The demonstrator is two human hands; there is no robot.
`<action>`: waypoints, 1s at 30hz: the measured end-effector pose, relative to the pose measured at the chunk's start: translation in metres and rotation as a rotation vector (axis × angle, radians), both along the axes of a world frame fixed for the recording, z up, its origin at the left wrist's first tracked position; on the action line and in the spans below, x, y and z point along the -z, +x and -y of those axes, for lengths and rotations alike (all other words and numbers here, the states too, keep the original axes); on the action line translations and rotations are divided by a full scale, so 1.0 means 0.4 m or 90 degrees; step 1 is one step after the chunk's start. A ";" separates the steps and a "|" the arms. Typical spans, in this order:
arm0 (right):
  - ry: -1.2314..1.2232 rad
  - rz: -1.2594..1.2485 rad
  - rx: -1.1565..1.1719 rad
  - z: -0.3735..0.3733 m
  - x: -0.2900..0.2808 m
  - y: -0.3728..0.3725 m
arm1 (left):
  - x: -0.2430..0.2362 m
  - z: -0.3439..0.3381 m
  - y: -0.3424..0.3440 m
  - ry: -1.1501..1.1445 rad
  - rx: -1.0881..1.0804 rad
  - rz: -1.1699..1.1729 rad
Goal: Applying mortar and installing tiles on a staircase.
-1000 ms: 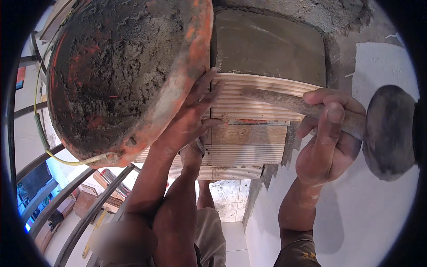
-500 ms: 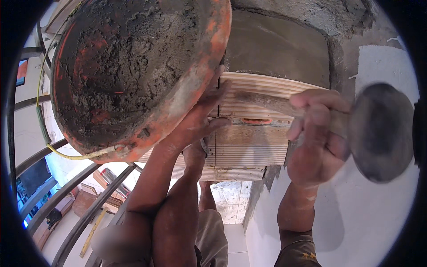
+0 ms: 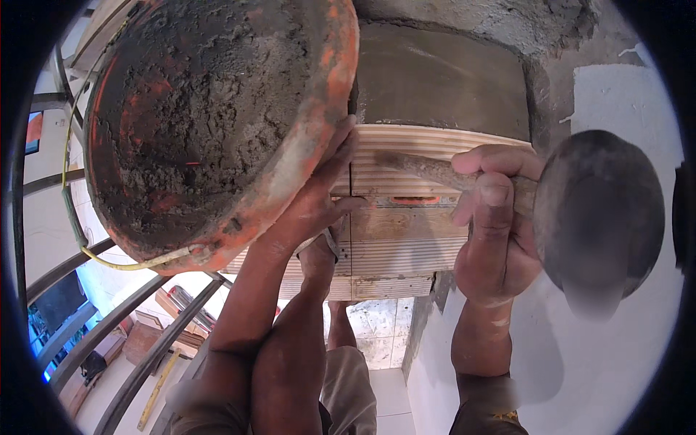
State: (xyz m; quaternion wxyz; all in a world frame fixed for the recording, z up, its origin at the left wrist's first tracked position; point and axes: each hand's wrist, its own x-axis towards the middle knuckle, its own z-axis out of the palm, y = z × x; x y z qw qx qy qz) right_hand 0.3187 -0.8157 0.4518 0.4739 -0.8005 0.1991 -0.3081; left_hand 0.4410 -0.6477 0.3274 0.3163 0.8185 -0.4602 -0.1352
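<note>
My right hand (image 3: 496, 225) is closed round the wooden handle of a mallet (image 3: 605, 210). Its large dark head, partly blurred, is to the right of my fist, and the handle end points left over a ribbed beige tile (image 3: 417, 145) on a step. My left hand (image 3: 322, 192) lies at the left edge of that tile, fingers stretched out and thumb apart, holding nothing. Those fingers are close beside the rim of a round orange tub (image 3: 290, 177) with grey mortar inside. Behind the tile is a smooth bed of wet mortar (image 3: 442, 80).
Lower tiled steps (image 3: 406, 250) lie below, where one of my feet (image 3: 319, 257) stands. Metal railing bars (image 3: 138, 326) run along the left, with a yellow cord (image 3: 138, 266) hanging by the tub. A white wall (image 3: 565, 348) closes the right side.
My right hand and the mallet have shifted a little left. The tub, tile and left hand also appear slightly shifted as the view moves; my left hand stays at the tile edge.
</note>
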 end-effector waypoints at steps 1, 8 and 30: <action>0.000 0.002 -0.002 0.006 0.002 0.002 | 0.003 0.000 0.000 0.008 -0.001 -0.002; -0.288 0.102 -0.152 0.082 0.038 0.008 | 0.015 -0.006 0.003 0.028 0.007 0.009; -0.031 -0.064 -0.015 -0.002 0.005 -0.004 | 0.025 -0.014 0.006 0.049 0.003 -0.019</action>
